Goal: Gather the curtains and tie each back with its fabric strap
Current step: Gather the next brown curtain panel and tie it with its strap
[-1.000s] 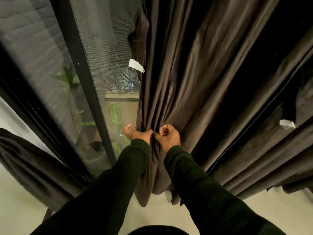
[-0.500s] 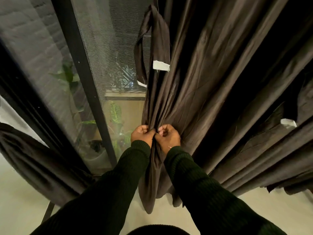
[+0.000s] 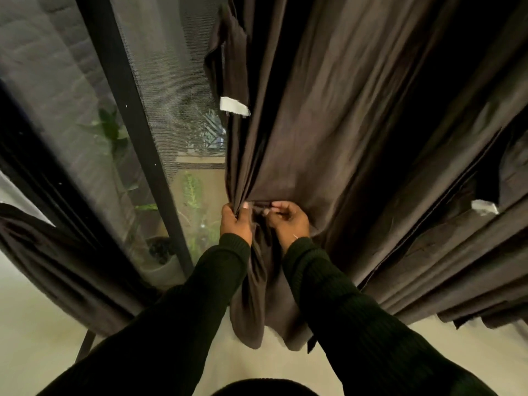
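Left hand (image 3: 235,221): it gripped the edge folds of the brown curtain (image 3: 328,124), fingers curled tight round them, likely to keep the bunch together.
Right hand (image 3: 287,221): just beside the left one, its fingertips pinched a small fold of the same cloth, maybe to pull more in.
Fabric strap (image 3: 228,70): it hung loose higher up on the curtain's left edge, with a white tag (image 3: 234,106) at its end. It was not yet round the bunch.
Second curtain (image 3: 457,238): it hung to the right, with its own white tag.
Window frame (image 3: 134,132): a dark bar stood at the left, with plants beyond the screen.
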